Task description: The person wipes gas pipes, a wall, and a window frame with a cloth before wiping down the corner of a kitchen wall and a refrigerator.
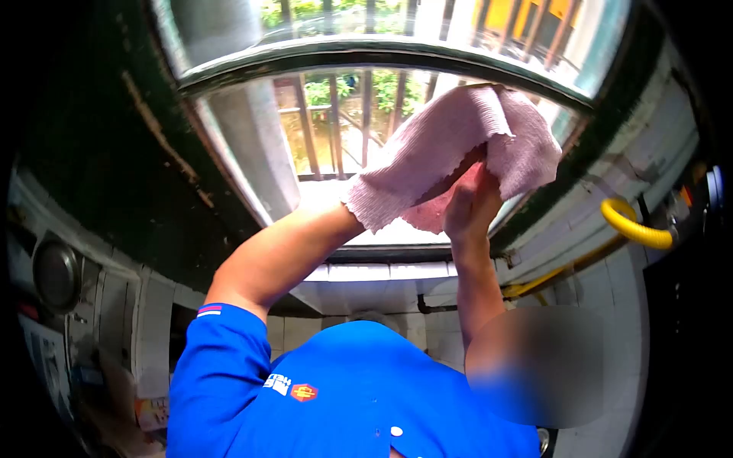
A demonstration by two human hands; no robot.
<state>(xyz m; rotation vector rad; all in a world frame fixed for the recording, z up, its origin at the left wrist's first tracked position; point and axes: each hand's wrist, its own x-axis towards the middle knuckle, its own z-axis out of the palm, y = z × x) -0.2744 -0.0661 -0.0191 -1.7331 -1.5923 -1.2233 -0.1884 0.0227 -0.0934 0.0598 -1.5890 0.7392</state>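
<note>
A pale pink ribbed cloth (427, 145) is lifted in front of the lower window pane, with its top end folded over near the right side of the frame. My right hand (472, 202) grips it from below, thumb showing against a darker reddish fold. From the left, my left forearm (298, 240) reaches in under the cloth, which drapes over the wrist and hides my left hand and its fingers. Behind the cloth is the window glass (252, 130), and whether the cloth touches it I cannot tell.
A dark green window frame (382, 59) surrounds the panes, with metal bars (336, 114) outside. White tiles line the sill (389, 271). At right hangs a yellow hose (634, 227); a round metal lid-like object (57, 269) is at far left.
</note>
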